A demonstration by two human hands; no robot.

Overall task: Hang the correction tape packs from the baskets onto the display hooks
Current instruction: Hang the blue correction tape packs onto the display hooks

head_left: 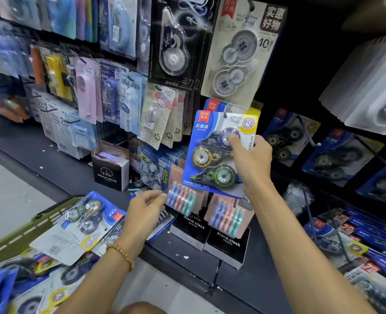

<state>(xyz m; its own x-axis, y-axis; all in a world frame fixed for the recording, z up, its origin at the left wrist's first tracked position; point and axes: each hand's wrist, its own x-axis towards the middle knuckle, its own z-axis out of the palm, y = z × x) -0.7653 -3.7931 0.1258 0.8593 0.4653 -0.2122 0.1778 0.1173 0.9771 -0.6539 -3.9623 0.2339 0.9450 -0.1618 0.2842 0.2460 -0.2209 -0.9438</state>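
My right hand (pixel 251 162) grips a blue correction tape pack (pixel 212 152) with three tape dispensers, held upright against the display, its top hole at a hook (pixel 225 114) where more of the same packs hang behind it. My left hand (pixel 145 211) hovers lower, fingers loosely curled, holding nothing, just left of a pink pack of coloured tapes (pixel 183 200). A green basket (pixel 26 232) at lower left holds several more blue correction tape packs (pixel 85 220).
Hanging stationery packs fill the display above and to the left. Black alarm clock boxes (pixel 227 243) stand on the dark shelf below. Bare hooks (pixel 307 134) and more blue packs lie in the right section. Another pile of packs sits at lower right (pixel 355 248).
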